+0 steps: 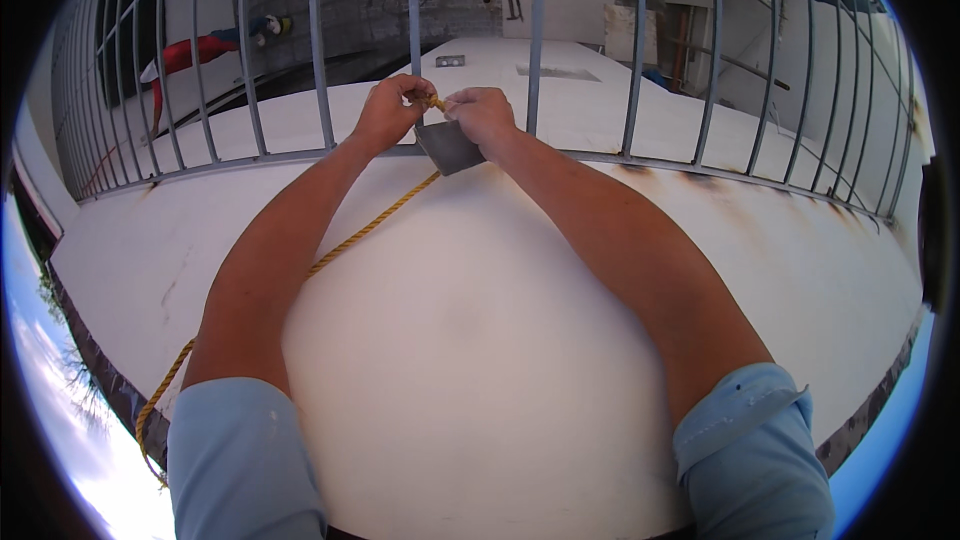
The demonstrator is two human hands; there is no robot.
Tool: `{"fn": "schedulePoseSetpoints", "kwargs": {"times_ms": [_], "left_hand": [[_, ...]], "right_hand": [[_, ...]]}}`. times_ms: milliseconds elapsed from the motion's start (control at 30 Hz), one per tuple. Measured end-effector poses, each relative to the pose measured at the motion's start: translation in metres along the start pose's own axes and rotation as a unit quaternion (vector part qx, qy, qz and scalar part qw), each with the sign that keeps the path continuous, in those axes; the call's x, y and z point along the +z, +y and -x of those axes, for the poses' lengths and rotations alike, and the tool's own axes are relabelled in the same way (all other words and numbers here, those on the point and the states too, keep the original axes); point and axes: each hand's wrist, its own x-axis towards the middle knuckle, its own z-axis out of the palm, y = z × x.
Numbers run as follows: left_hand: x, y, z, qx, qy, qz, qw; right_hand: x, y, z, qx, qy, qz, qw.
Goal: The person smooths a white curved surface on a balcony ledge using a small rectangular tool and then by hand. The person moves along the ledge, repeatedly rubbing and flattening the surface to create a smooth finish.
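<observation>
A twisted yellow rope [375,224] climbs from the lower left, passing beneath my left forearm, to a flat grey square plate [450,148]. Just above the plate's top edge, a short bit of the rope shows between my fingers. My left hand [388,112] is closed, pinching that bit with thumb and fingertips. Opposite it, my right hand [484,118] is closed at the same spot, its fingertips at the rope and its lower side over the plate's right corner. How the rope joins the plate is hidden by my fingers.
Just beyond my hands, a grey metal railing [537,50] of upright bars spans the view. Its bottom rail [290,156] crosses a white surface [470,340] with rust stains at right. Past the bars lies a grey block [450,61]; a person in red [195,53] is at far left.
</observation>
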Motion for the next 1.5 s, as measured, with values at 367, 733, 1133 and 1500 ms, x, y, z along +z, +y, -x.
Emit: {"fn": "schedulePoseSetpoints", "kwargs": {"times_ms": [367,733,1133,1500], "left_hand": [[-0.023,-0.015,-0.009,0.001,-0.108,0.01,0.994],[-0.02,-0.026,-0.005,0.072,-0.04,-0.137,0.987],[-0.007,0.006,0.016,0.08,-0.051,-0.183,0.979],[-0.026,0.007,0.003,-0.159,-0.197,0.058,0.966]], "right_hand": [[-0.019,-0.011,0.01,0.086,-0.21,-0.045,0.973],[-0.031,-0.032,0.015,0.031,-0.187,0.136,0.972],[-0.043,-0.037,0.038,-0.079,-0.132,0.303,0.941],[-0.03,-0.024,0.038,-0.093,-0.08,0.287,0.95]]}}
